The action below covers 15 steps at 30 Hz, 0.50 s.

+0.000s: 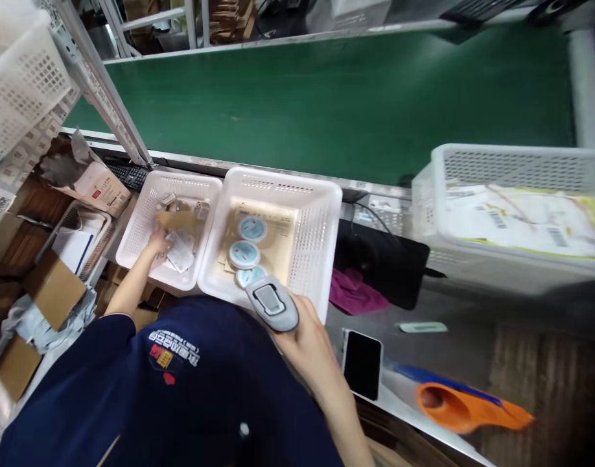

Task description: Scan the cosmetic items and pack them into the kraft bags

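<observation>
My right hand [304, 337] is wrapped round a grey handheld barcode scanner [273, 303], held over the near edge of the larger white basket [317, 253]. Inside that basket, round tins with light blue lids [244, 254] lie on flat brown envelopes [278, 243]. My left hand [158, 245] reaches into the smaller white basket [132, 237] to the left. It is at a brown paper packet [181, 222] and beside a white packet [181, 251]. Its fingers are small and partly hidden, so their grip cannot be made out.
A green conveyor belt [326, 97] runs behind the baskets. On the right, a white basket [426, 207] holds plastic-wrapped packets. Nearer lie a purple cloth [356, 292], a phone [362, 364] and an orange-handled tool [467, 408]. A metal post [107, 97] and cardboard boxes [54, 292] stand left.
</observation>
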Available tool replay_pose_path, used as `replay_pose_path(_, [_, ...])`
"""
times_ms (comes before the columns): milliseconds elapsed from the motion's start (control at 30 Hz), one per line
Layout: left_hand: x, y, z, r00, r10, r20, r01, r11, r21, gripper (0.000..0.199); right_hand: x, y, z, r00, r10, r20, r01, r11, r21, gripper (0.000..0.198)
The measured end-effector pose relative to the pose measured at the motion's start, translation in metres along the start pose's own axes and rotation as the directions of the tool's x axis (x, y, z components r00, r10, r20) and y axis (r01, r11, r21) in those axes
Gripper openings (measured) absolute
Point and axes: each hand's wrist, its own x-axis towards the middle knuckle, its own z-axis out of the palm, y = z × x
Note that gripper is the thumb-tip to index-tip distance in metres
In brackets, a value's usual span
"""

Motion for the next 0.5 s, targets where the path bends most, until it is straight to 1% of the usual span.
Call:
replay_pose_path(67, [-0.003,0.009,-0.011,1.000,0.024,0.002,-0.024,0.988,-0.155,0.026,0.011,-0.013,-0.001,0.997,-0.044,0.059,0.045,0.999,-0.012,0.063])
replay_pose_path(100, [-0.005,0.015,-0.018,0.999,0.054,-0.007,-0.054,0.967,-0.249,0.022,0.016,-0.020,-0.002,0.993,-0.066,0.101,0.069,0.997,-0.027,0.066])
replay_pose_path(167, [-0.008,0.032,-0.035,0.987,0.154,-0.055,-0.163,0.895,-0.415,0.021,0.028,-0.036,-0.005,0.977,-0.093,0.194,0.111,0.990,-0.085,0.074])
replay_pose_path(233, [-0.015,0.053,-0.051,0.954,0.275,-0.123,-0.298,0.813,-0.501,0.026,0.039,-0.052,-0.007,0.954,-0.097,0.285,0.150,0.974,-0.171,0.081])
replay_pose_path(300, [-0.025,0.077,-0.063,0.917,0.370,-0.150,-0.391,0.756,-0.524,0.032,0.048,-0.067,-0.007,0.929,-0.082,0.362,0.183,0.949,-0.255,0.084])
replay_pose_path(367, [-0.035,0.103,-0.068,0.890,0.435,-0.136,-0.438,0.735,-0.519,0.036,0.053,-0.075,-0.009,0.907,-0.068,0.417,0.210,0.928,-0.308,0.087])
replay_pose_path(433, [-0.039,0.124,-0.065,0.858,0.502,-0.107,-0.477,0.702,-0.528,0.039,0.051,-0.076,-0.011,0.904,-0.064,0.422,0.216,0.921,-0.324,0.088])
replay_pose_path(500, [-0.034,0.139,-0.057,0.835,0.547,-0.056,-0.480,0.674,-0.562,0.041,0.042,-0.069,-0.016,0.921,-0.080,0.382,0.206,0.930,-0.303,0.087])
